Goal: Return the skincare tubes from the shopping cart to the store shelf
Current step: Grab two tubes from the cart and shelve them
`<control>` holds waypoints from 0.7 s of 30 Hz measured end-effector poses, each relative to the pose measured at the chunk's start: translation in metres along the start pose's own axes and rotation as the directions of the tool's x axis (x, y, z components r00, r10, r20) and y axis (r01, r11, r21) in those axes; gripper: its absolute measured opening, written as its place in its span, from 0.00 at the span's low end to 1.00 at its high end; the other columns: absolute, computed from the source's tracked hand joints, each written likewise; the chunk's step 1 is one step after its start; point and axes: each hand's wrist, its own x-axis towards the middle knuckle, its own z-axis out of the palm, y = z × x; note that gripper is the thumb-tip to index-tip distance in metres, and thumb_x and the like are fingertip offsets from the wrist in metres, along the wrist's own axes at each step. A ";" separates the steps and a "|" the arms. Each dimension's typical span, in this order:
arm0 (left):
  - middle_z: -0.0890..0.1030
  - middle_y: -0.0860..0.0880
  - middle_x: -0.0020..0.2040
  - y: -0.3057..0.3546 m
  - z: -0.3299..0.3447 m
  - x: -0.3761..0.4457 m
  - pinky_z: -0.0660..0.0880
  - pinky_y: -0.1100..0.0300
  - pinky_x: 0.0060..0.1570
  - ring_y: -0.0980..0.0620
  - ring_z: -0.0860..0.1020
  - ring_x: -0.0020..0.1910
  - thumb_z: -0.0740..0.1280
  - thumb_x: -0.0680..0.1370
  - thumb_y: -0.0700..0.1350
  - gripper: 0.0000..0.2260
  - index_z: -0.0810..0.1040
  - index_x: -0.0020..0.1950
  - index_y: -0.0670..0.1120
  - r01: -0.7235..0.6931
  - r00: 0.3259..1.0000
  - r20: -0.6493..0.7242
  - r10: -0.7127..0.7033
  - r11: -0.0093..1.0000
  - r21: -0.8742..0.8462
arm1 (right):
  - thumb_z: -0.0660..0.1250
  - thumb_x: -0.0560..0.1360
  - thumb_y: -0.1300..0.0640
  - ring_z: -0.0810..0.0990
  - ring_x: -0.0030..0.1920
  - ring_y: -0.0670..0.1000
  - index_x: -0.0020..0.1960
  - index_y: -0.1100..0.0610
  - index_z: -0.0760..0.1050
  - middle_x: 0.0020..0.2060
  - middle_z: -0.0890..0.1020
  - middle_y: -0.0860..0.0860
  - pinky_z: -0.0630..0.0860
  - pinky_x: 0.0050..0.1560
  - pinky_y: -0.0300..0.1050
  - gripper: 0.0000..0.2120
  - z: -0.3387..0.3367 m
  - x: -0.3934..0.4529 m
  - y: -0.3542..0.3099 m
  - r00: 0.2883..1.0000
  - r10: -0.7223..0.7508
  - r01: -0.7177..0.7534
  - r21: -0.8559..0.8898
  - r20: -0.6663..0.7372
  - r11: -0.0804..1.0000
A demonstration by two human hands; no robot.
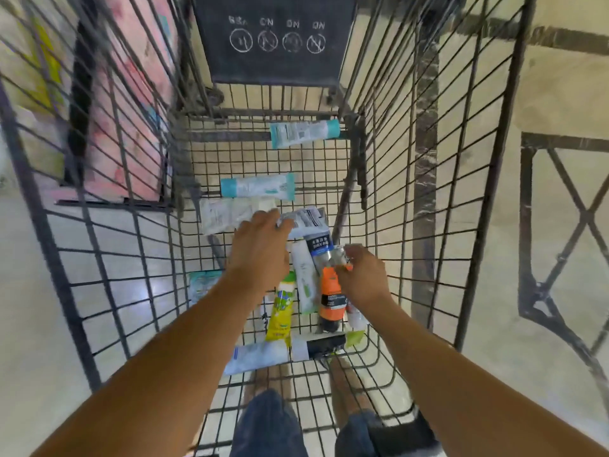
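Reaching into the shopping cart (412, 179), the left hand (260, 249) grasps a white tube (304, 221) just beyond the orange tube (331, 298), whose neighbouring silver tube (339, 255) the right hand (361, 275) pinches.

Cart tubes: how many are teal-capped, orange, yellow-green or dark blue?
Teal-capped tubes: 2
Orange tube: 1
Yellow-green tube: 1
Dark blue tube: 1
Total: 5, leaving out the whitish ones, which overlap too much to count.

Both arms reach down, left hand (260, 249) and right hand (359, 275) with fingers curled
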 end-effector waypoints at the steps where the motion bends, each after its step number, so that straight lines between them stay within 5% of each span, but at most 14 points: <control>1: 0.70 0.45 0.68 0.000 0.007 0.009 0.72 0.48 0.58 0.44 0.70 0.64 0.68 0.73 0.45 0.28 0.67 0.72 0.48 -0.021 1.000 0.000 0.021 0.999 0.027 | 0.65 0.77 0.59 0.79 0.57 0.58 0.65 0.57 0.74 0.57 0.81 0.55 0.76 0.53 0.45 0.16 0.008 0.009 0.001 1.000 -0.014 0.013 -0.023 -0.014 1.000; 4: 0.68 0.45 0.71 0.001 0.025 0.029 0.69 0.48 0.62 0.44 0.67 0.68 0.68 0.73 0.45 0.30 0.65 0.74 0.48 -0.052 0.998 0.046 0.049 0.996 0.078 | 0.65 0.77 0.55 0.78 0.58 0.58 0.66 0.53 0.73 0.59 0.80 0.55 0.77 0.57 0.54 0.18 0.023 0.032 0.003 0.998 -0.054 0.051 -0.128 -0.018 0.991; 9: 0.72 0.43 0.62 0.004 0.044 0.042 0.70 0.49 0.57 0.43 0.69 0.61 0.67 0.74 0.45 0.27 0.64 0.71 0.43 -0.161 0.987 0.045 0.155 0.938 0.309 | 0.70 0.71 0.52 0.80 0.52 0.58 0.57 0.55 0.75 0.52 0.82 0.56 0.79 0.49 0.50 0.16 0.037 0.067 0.004 0.998 0.009 0.003 -0.159 0.069 0.987; 13: 0.75 0.41 0.60 0.009 0.047 0.050 0.73 0.51 0.53 0.43 0.71 0.60 0.69 0.72 0.40 0.28 0.63 0.70 0.39 -0.102 0.994 0.071 0.081 0.921 0.377 | 0.77 0.63 0.43 0.79 0.54 0.59 0.57 0.57 0.74 0.51 0.81 0.55 0.79 0.52 0.52 0.29 0.049 0.076 -0.001 0.993 0.019 0.011 -0.242 0.119 0.970; 18: 0.77 0.42 0.54 -0.004 0.039 0.053 0.71 0.53 0.42 0.44 0.74 0.55 0.72 0.71 0.40 0.26 0.67 0.67 0.44 0.110 0.992 0.076 -0.104 0.992 -0.068 | 0.76 0.62 0.47 0.79 0.52 0.57 0.51 0.54 0.76 0.48 0.80 0.54 0.81 0.46 0.50 0.22 0.050 0.079 -0.007 0.981 0.086 -0.054 -0.182 0.176 0.982; 21: 0.78 0.44 0.52 -0.020 0.033 0.046 0.73 0.55 0.40 0.45 0.77 0.50 0.74 0.69 0.41 0.24 0.72 0.63 0.44 0.207 0.977 0.059 -0.204 0.851 -0.483 | 0.73 0.66 0.52 0.79 0.51 0.58 0.57 0.56 0.73 0.51 0.79 0.55 0.80 0.43 0.51 0.22 0.037 0.073 -0.011 0.987 0.077 -0.071 -0.049 0.139 0.996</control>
